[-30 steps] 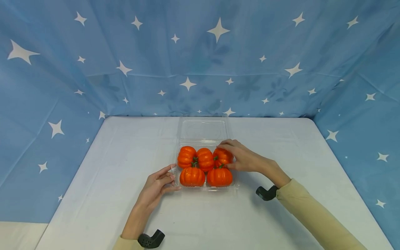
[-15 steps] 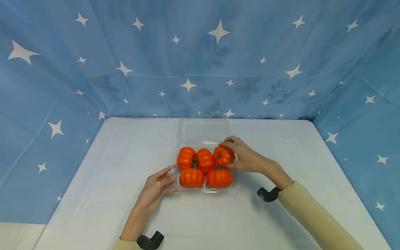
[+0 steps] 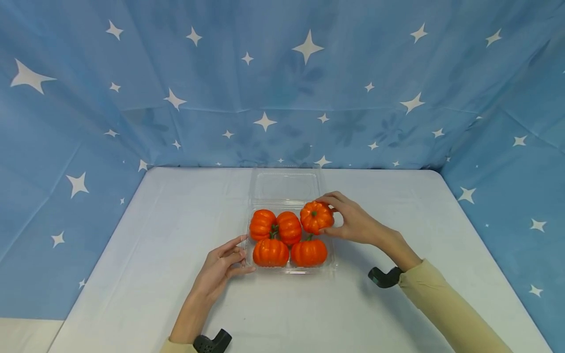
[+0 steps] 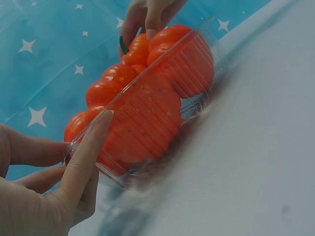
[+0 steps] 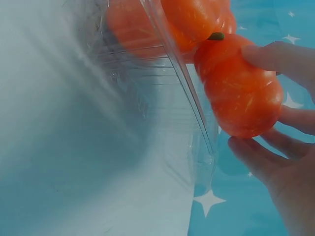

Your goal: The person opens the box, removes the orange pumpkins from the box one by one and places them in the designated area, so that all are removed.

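Your right hand [image 3: 355,221], the nearer, holds a pumpkin [image 3: 317,218] between thumb and fingers at the box's [image 5: 182,78] far right corner, stem [image 3: 314,214] facing you; your left hand [image 3: 219,267] pinches the near left corner.

Left of the clear container [image 3: 288,186] and on its near side, the person's left hand [image 3: 218,267] is bare, with a slim forearm meeting a pale khaki-yellow left sleeve [image 3: 176,346], mostly cropped. A black, elbow-shaped left wrist device [image 3: 213,341] sits at that cuff, small dots marking its rounded end. Right of the container, the right hand [image 3: 353,221] is bare too. Nearer than the container on that side, a matching black right wrist device [image 3: 384,278] adjoins a plain right sleeve [image 3: 446,299] of the same khaki-yellow, softly creased near its cuff.
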A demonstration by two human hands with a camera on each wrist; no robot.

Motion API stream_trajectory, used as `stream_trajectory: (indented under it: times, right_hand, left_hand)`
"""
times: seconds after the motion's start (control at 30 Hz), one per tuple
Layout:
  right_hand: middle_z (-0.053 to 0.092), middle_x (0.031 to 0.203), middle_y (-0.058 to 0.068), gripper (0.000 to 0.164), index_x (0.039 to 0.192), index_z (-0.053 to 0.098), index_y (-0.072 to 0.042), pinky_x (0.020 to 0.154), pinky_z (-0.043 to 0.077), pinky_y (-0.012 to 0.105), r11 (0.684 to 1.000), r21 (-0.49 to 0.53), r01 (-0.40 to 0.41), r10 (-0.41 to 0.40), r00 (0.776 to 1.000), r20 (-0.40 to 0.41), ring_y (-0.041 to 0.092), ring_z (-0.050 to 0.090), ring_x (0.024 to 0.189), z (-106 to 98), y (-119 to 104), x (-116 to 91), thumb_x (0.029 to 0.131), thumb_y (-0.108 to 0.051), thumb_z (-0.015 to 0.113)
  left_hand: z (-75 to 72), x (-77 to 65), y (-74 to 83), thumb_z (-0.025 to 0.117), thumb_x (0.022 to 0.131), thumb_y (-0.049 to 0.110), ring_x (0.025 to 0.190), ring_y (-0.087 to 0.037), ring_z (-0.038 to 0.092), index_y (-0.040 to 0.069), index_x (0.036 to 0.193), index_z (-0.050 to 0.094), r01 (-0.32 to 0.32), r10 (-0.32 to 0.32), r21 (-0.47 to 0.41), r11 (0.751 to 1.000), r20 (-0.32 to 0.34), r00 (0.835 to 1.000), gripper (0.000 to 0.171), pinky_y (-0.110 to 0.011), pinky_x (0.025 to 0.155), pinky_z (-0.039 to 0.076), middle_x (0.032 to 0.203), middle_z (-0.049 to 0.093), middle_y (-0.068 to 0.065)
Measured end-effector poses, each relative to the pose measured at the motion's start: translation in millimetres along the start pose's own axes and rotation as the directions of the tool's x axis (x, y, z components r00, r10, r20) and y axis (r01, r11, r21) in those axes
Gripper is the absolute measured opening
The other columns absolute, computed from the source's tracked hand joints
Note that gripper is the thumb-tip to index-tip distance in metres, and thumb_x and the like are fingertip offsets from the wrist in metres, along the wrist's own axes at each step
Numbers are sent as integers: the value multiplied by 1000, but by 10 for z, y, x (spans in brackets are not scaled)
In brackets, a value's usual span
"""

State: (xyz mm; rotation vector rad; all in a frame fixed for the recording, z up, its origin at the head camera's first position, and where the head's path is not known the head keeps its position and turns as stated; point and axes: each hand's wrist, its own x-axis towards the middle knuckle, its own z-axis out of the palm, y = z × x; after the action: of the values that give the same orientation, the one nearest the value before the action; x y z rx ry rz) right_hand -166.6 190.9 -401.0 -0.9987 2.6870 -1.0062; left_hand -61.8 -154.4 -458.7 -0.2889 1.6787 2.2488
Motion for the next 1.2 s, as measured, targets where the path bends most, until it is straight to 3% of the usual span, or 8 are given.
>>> stream_trajectory:
  times: [0.3, 0.63, 1.2]
  right_hand:
    - [55, 140, 15, 67, 142, 56, -3, 100, 58, 55, 997, 82, -14, 16, 1000, -22, 34, 59, 125, -28, 25, -47, 82, -7, 84]
    - [56, 140, 14, 68, 141, 55, -5, 99, 58, 57, 989, 117, -86, 92, 995, -46, 36, 61, 124, -110, 96, -108, 84, -21, 87]
    - [52, 146, 19, 70, 144, 49, -1, 104, 55, 55, 962, 153, -226, 243, 964, -109, 42, 57, 128, -244, 358, -274, 87, -20, 84]
  left_hand:
    - [-1, -5, -10, 50, 102, -3, 81, -14, 55, -1, 152, 44, -4, 4, -9, 1000, 5, 1000, 50, -44, 88, 65, 100, 54, -6]
    - [-4, -6, -22, 50, 102, -4, 81, -15, 55, 0, 151, 45, 3, -3, -31, 1000, -11, 1000, 50, -44, 88, 65, 100, 53, -6]
    - [-3, -4, -16, 50, 102, -4, 80, -15, 57, -1, 151, 46, 0, 0, -29, 1000, -8, 1000, 49, -43, 88, 65, 98, 56, -7]
